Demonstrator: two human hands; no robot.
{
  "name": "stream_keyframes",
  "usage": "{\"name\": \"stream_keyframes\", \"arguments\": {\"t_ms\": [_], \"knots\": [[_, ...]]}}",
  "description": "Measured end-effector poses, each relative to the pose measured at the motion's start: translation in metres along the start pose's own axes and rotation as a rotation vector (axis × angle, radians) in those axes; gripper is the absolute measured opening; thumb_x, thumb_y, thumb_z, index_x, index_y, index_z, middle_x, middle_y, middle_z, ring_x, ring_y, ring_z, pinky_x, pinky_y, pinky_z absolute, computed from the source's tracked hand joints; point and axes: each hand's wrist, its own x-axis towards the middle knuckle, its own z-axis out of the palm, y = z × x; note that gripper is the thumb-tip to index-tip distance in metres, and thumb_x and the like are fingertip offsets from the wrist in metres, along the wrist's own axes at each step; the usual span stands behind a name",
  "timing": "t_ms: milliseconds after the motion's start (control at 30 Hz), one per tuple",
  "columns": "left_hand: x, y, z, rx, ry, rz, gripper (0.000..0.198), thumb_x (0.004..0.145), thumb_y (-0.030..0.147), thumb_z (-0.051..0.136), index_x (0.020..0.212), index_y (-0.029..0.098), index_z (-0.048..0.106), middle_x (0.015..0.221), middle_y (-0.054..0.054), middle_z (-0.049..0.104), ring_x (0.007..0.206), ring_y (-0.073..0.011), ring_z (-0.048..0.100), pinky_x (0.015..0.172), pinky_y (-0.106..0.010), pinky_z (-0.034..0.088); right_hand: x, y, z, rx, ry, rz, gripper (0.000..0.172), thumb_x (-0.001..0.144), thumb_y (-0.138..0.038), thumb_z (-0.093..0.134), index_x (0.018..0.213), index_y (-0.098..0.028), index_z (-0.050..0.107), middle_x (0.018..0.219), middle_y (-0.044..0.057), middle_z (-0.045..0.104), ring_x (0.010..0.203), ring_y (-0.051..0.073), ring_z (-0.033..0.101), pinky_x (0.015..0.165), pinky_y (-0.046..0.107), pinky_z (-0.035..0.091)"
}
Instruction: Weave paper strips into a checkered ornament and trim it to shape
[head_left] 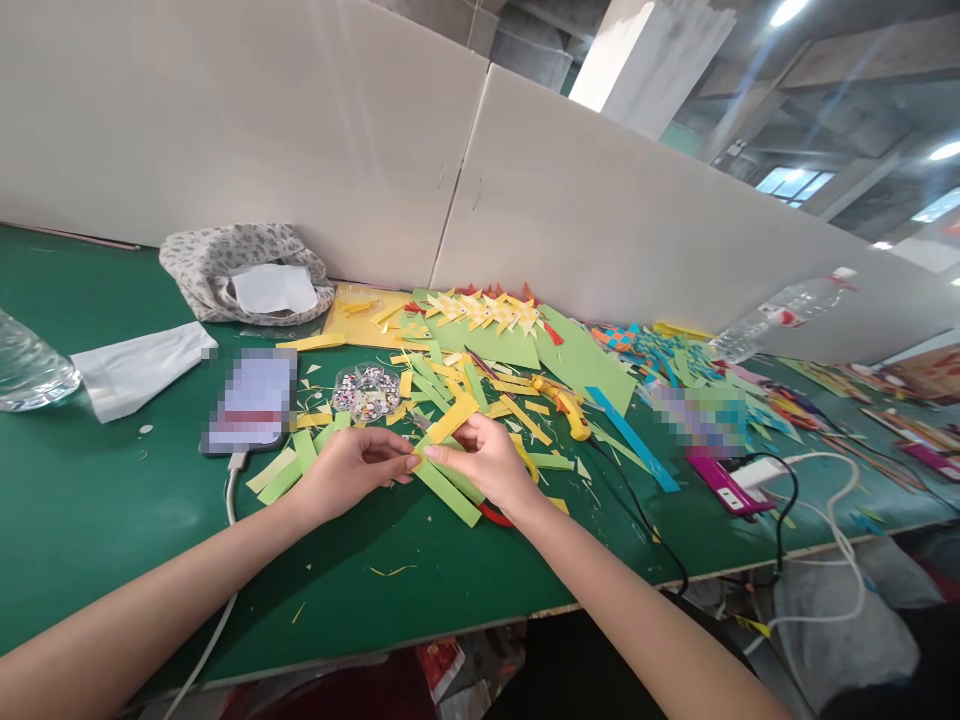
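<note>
Yellow and green paper strips (452,417) cross each other between my two hands, above the green table (352,600). My left hand (360,470) is closed in a pinch at their left end, thumb and forefinger together. My right hand (484,460) grips the strips with the thumb on top; its other fingers are partly hidden behind them. Green strips (450,493) extend below the hands toward the table edge. A red scissor handle (495,515) shows partly under my right hand. Beyond the hands lie loose strips and a clear divided tray of small beads (367,392).
A phone (255,400) with a white cable lies left. Behind it is a cloth bag (247,270). A yellow glue gun (566,405), woven yellow paper fish (484,312), blue strip (630,438) and pink power strip (727,485) lie right. A bottle (787,312) leans on the partition.
</note>
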Motion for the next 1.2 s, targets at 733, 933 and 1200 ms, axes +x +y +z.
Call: {"name": "stream_keyframes", "arguments": {"t_ms": [733, 933, 1200], "knots": [[-0.0004, 0.0081, 0.0005, -0.128, 0.004, -0.111, 0.024, 0.069, 0.037, 0.068, 0.078, 0.016, 0.060, 0.068, -0.002, 0.071, 0.070, -0.0167, 0.069, 0.065, -0.028, 0.053, 0.0001, -0.0033, -0.0003, -0.020, 0.099, -0.036, 0.036, 0.061, -0.038, 0.073, 0.085, -0.019, 0.053, 0.080, 0.003, 0.065, 0.074, 0.017, 0.061, 0.068, 0.029, 0.047], [-0.0002, 0.0066, -0.0006, -0.134, 0.004, -0.109, 0.023, 0.068, 0.037, 0.068, 0.077, 0.017, 0.060, 0.067, -0.002, 0.071, 0.068, -0.0163, 0.068, 0.065, -0.028, 0.052, -0.0014, -0.0006, 0.0005, -0.077, 0.013, -0.089, 0.028, 0.068, -0.036, 0.067, 0.086, -0.020, 0.055, 0.079, 0.003, 0.066, 0.076, 0.018, 0.062, 0.068, 0.030, 0.047], [-0.0011, 0.0068, -0.0015, -0.124, -0.029, -0.103, 0.025, 0.069, 0.039, 0.067, 0.078, 0.017, 0.061, 0.067, -0.003, 0.071, 0.069, -0.0169, 0.068, 0.065, -0.028, 0.052, -0.0007, -0.0022, -0.0029, -0.034, -0.055, -0.056, 0.038, 0.065, -0.036, 0.070, 0.094, -0.020, 0.053, 0.080, 0.002, 0.066, 0.073, 0.017, 0.061, 0.064, 0.028, 0.044]]}}
